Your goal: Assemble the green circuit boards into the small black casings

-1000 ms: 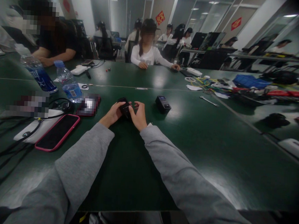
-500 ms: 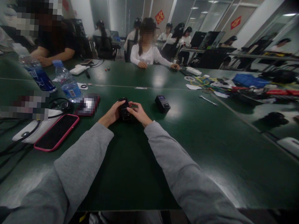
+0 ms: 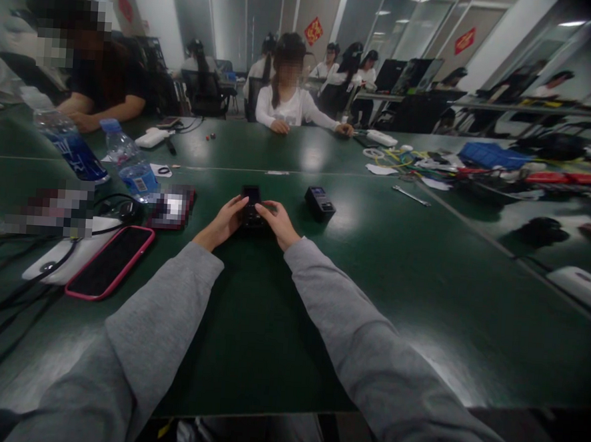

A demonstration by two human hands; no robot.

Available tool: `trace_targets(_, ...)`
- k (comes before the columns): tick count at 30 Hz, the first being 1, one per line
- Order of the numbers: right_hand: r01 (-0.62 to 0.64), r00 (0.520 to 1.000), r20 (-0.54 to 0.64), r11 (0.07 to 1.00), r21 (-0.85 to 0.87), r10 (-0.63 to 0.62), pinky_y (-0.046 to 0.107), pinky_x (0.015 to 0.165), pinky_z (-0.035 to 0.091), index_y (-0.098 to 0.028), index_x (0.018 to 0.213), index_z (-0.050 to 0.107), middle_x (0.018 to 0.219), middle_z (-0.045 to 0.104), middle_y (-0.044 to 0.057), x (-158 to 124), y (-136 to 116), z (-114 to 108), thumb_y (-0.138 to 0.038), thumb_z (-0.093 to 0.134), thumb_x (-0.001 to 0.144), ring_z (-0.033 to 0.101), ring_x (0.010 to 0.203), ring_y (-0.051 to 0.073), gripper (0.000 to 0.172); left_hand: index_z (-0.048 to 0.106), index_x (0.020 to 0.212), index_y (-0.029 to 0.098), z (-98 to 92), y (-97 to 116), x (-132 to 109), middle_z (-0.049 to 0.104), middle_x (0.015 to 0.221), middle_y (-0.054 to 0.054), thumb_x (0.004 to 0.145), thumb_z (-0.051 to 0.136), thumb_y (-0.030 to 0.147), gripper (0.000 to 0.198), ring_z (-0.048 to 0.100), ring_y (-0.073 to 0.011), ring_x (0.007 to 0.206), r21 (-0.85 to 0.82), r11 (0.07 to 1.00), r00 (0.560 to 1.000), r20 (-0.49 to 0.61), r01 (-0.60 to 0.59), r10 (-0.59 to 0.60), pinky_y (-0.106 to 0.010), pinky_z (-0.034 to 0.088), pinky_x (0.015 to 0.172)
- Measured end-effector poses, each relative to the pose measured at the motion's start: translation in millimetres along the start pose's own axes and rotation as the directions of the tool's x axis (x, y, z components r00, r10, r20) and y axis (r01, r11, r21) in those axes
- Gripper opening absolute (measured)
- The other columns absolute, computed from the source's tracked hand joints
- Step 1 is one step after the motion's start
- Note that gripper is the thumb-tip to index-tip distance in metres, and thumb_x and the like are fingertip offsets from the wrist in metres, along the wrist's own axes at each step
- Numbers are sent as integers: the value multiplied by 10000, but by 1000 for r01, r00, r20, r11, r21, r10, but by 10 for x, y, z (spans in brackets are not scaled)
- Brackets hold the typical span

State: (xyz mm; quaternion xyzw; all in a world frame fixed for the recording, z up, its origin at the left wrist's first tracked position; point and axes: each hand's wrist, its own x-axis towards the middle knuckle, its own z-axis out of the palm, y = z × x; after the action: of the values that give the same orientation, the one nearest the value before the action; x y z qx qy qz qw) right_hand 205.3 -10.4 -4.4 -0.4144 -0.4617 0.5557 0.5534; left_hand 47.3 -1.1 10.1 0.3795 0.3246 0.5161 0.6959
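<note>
On my feed the green table (image 3: pixel 268 333) ran past the frame's edges. The left hand (image 3: pixel 224 223) and right hand (image 3: pixel 278 223) flanked a black device (image 3: pixel 252 214), fingers grasping its sides, some fingertips hidden. I couldn't tell whether it touched the table. Another black device (image 3: pixel 320 204) stood nearby, right; its small markings were unreadable.
</note>
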Motion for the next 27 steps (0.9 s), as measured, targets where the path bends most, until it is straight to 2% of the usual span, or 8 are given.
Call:
trace_targets(3, -10, 997, -79, 1000, 22, 12, 329, 828, 532, -195, 1062, 507, 975, 634, 41, 45, 22, -56, -529, 771, 669, 634, 888, 166, 580, 568, 1194, 201, -32, -38, 41, 691, 867, -8, 722, 776, 242, 517, 643, -106, 726, 11, 1000, 1000, 3, -20, 20, -245, 503, 740)
trace_targets(8, -4, 998, -60, 1000, 1, 4, 323, 787, 527, -198, 1075, 502, 924, 626, 22, 62, 46, -78, -522, 805, 627, 626, 834, 158, 630, 547, 1229, 198, -34, -68, 61, 693, 968, -44, 702, 788, 186, 580, 658, -131, 816, 54, 997, 999, -21, -47, 49, -262, 518, 773)
trace_targets(15, 12, 998, -57, 1000, 8, -12, 335, 815, 525, -198, 1084, 503, 946, 626, 27, 57, 54, -82, -515, 812, 619, 626, 873, 170, 642, 592, 1172, 187, 31, -99, 55, 681, 1033, -63, 715, 788, 244, 501, 646, -153, 943, 102, 992, 996, -53, -72, 78, -293, 504, 886)
trace_targets(22, 23, 997, -72, 1000, -13, -24, 332, 821, 517, -188, 1073, 504, 985, 621, 49, 48, 43, -73, -540, 790, 627, 619, 906, 175, 636, 614, 1082, 164, 7, -132, 99, 671, 1048, -89, 731, 778, 354, 431, 638, -177, 938, 230, 968, 991, -64, -98, 116, -301, 515, 821)
trace_targets(27, 20, 997, -69, 1000, -10, -21, 338, 831, 517, -186, 1076, 510, 1001, 624, 55, 33, 26, -74, -535, 780, 644, 625, 906, 175, 618, 622, 1056, 145, -21, -153, 122, 658, 1061, -109, 734, 770, 387, 429, 632, -193, 948, 290, 952, 990, -66, -101, 126, -326, 514, 833)
